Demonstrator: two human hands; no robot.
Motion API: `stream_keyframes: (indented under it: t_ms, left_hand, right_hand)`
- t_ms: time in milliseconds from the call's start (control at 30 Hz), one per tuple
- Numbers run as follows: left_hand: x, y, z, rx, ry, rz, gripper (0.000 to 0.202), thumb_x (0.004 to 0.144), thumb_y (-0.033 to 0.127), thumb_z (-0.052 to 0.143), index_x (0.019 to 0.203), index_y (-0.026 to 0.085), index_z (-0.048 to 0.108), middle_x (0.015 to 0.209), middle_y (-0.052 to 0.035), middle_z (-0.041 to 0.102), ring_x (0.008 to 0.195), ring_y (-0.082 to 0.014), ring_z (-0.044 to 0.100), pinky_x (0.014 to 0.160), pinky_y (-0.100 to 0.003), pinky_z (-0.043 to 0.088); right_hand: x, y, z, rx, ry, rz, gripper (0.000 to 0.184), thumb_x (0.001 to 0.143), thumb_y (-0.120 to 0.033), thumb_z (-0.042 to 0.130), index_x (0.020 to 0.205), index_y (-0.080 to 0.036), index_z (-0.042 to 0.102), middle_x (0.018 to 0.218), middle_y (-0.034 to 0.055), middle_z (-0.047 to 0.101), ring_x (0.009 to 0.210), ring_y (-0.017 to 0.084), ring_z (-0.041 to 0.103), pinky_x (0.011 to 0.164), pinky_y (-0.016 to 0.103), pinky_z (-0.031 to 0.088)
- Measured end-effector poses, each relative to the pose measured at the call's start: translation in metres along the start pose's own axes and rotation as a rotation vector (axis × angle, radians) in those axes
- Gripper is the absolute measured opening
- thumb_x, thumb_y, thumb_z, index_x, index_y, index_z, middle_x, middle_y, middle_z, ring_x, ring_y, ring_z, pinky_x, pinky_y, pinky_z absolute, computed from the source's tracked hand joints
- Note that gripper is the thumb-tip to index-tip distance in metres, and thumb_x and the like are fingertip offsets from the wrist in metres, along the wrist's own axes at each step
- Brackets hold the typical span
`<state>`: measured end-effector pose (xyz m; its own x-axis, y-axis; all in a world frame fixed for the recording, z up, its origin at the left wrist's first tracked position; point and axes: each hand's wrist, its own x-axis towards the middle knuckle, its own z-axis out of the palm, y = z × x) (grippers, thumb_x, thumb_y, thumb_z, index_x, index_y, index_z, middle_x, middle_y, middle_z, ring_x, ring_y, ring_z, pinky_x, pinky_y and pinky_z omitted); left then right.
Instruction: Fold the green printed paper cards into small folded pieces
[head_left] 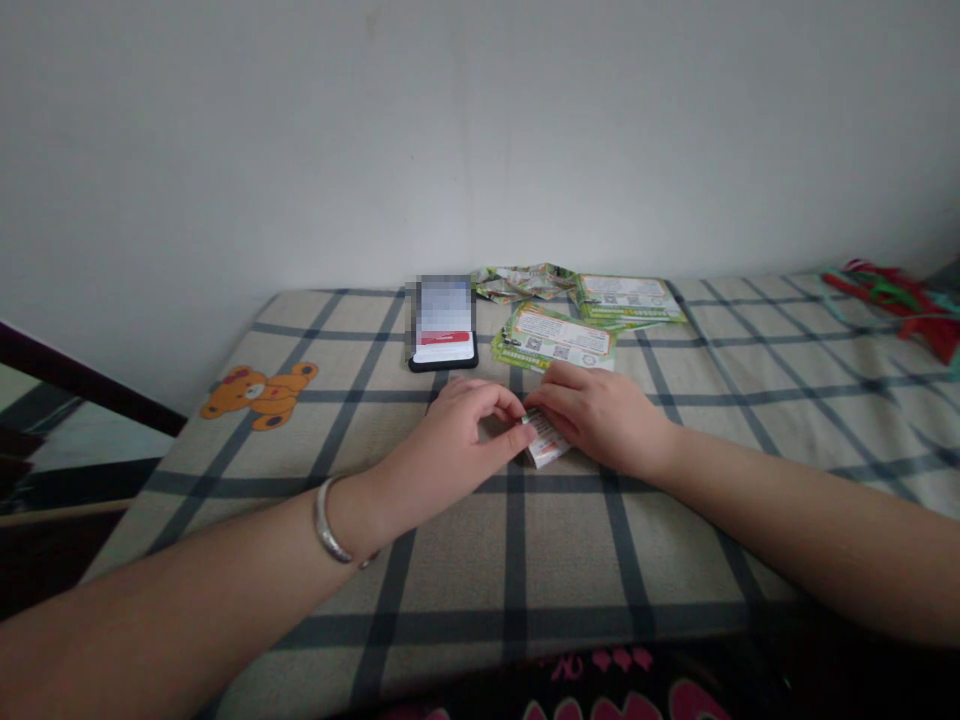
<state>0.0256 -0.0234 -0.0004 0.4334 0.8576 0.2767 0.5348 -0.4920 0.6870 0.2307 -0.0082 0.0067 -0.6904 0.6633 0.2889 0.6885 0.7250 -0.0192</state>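
Observation:
A small folded paper leaflet (547, 447), white with fine print, lies low over the checked tablecloth between my two hands. My left hand (476, 425) pinches its left edge between thumb and fingers. On its right side, my right hand (600, 412) has its fingers bent and pressed onto the paper, covering much of it. Just beyond the right hand is a stack of green and white printed leaflets (559, 338) with square codes on them.
A phone (444, 345) with a lit screen lies behind my left hand. Crumpled green foil (525, 282) and a second leaflet stack (630, 297) sit by the wall. A bear picture (260, 395) is at the left, red and green cloth (900, 300) far right.

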Motion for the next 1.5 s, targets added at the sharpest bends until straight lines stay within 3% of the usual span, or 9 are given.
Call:
stream_keyframes:
  t_ms: [233, 433, 700, 833, 1000, 1500]
  left_hand:
    - [0.001, -0.005, -0.001, -0.020, 0.012, -0.055, 0.005, 0.081, 0.023, 0.063, 0.085, 0.020, 0.062, 0.084, 0.0000, 0.066, 0.085, -0.0179, 0.062, 0.080, -0.036, 0.050]
    - [0.003, -0.005, -0.004, -0.105, -0.004, -0.108, 0.006, 0.079, 0.019, 0.063, 0.085, 0.020, 0.062, 0.082, 0.0006, 0.068, 0.079, -0.0159, 0.064, 0.076, -0.033, 0.052]
    - [0.005, -0.004, -0.010, -0.136, 0.069, -0.116, 0.006, 0.080, 0.017, 0.063, 0.085, 0.019, 0.063, 0.082, 0.0011, 0.068, 0.078, -0.0145, 0.064, 0.077, -0.031, 0.053]
    - [0.005, -0.005, -0.011, -0.100, 0.127, -0.067, 0.007, 0.080, 0.017, 0.063, 0.086, 0.019, 0.063, 0.085, 0.0011, 0.067, 0.080, -0.0142, 0.063, 0.079, -0.031, 0.052]
    - [0.004, -0.009, -0.011, -0.104, 0.125, -0.074, 0.009, 0.080, 0.016, 0.061, 0.088, 0.019, 0.062, 0.087, 0.0003, 0.067, 0.082, -0.0144, 0.063, 0.082, -0.033, 0.052]
    - [0.007, -0.015, -0.013, -0.092, 0.061, -0.016, 0.011, 0.084, 0.020, 0.061, 0.095, 0.020, 0.061, 0.088, 0.0012, 0.067, 0.082, -0.0132, 0.064, 0.078, -0.029, 0.052]
  right_hand:
    - [-0.004, 0.002, 0.002, 0.145, 0.100, 0.013, 0.024, 0.095, -0.022, 0.046, 0.108, -0.018, 0.067, 0.095, 0.0069, 0.060, 0.079, 0.016, 0.058, 0.064, 0.027, 0.041]
    - [-0.003, 0.003, -0.001, 0.230, 0.122, 0.040, 0.023, 0.094, -0.031, 0.051, 0.105, -0.018, 0.067, 0.094, 0.0070, 0.061, 0.079, 0.016, 0.058, 0.066, 0.027, 0.043]
    - [0.001, 0.007, -0.004, 0.259, 0.159, 0.021, 0.024, 0.089, -0.036, 0.060, 0.101, -0.017, 0.068, 0.098, 0.0096, 0.067, 0.095, 0.022, 0.058, 0.086, 0.036, 0.045]
    - [0.001, 0.006, -0.004, 0.242, 0.128, 0.089, 0.027, 0.086, -0.036, 0.063, 0.102, -0.015, 0.067, 0.091, 0.0078, 0.069, 0.087, 0.021, 0.060, 0.079, 0.033, 0.044]
    - [0.000, 0.007, 0.000, 0.216, 0.129, 0.153, 0.020, 0.082, -0.036, 0.067, 0.091, -0.019, 0.068, 0.075, 0.0033, 0.066, 0.072, 0.017, 0.057, 0.065, 0.027, 0.038]
    - [0.001, 0.008, 0.001, 0.380, 0.128, 0.156, 0.010, 0.080, -0.026, 0.070, 0.080, -0.017, 0.066, 0.067, -0.0004, 0.060, 0.063, 0.011, 0.051, 0.057, 0.023, 0.034]
